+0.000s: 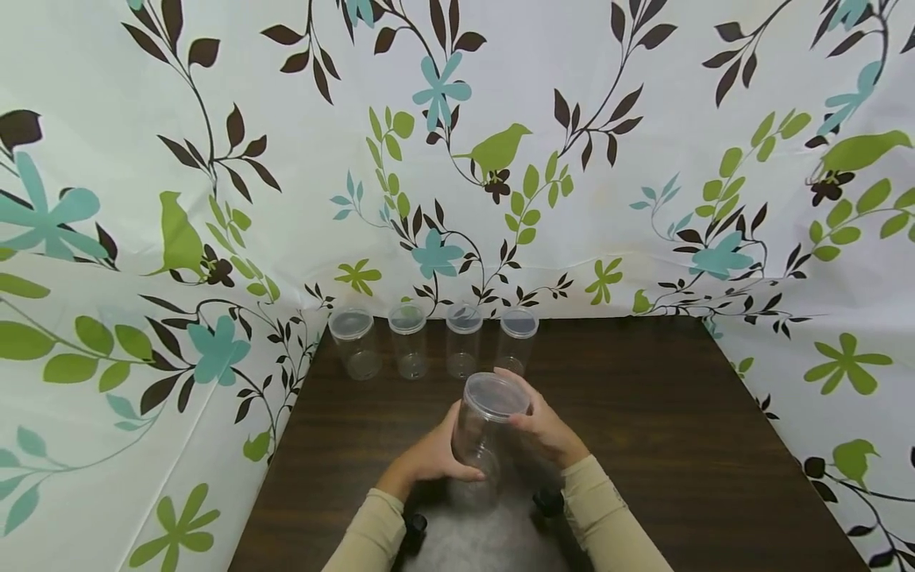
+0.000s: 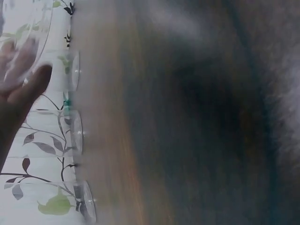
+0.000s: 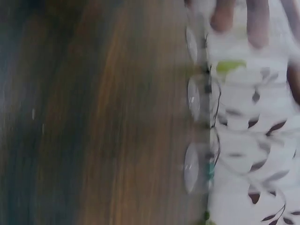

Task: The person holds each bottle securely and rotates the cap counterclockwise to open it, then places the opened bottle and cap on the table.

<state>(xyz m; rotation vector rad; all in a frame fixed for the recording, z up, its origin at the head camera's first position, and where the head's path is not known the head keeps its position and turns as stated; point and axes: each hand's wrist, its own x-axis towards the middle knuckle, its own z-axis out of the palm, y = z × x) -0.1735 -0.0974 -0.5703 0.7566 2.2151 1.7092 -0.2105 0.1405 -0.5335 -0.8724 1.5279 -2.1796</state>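
Both hands hold a clear plastic jar (image 1: 477, 446) with a translucent lid (image 1: 497, 396), a little above the table's near part. My left hand (image 1: 433, 450) grips the lower body from the left, thumb across the near side. Around the upper right side, just under the lid, the right hand (image 1: 549, 426) curls its fingers. In the left wrist view, the left hand (image 2: 22, 86) shows at the left edge against the jar's clear wall (image 2: 43, 23). Blurred fingers of the right hand (image 3: 255, 21) appear at the top of the right wrist view.
Several similar lidded clear jars, among them the leftmost jar (image 1: 355, 345) and the rightmost jar (image 1: 518, 343), stand upright in a row along the back left of the dark wooden table (image 1: 643, 445). A patterned white curtain (image 1: 608, 199) hangs behind and beside the table.
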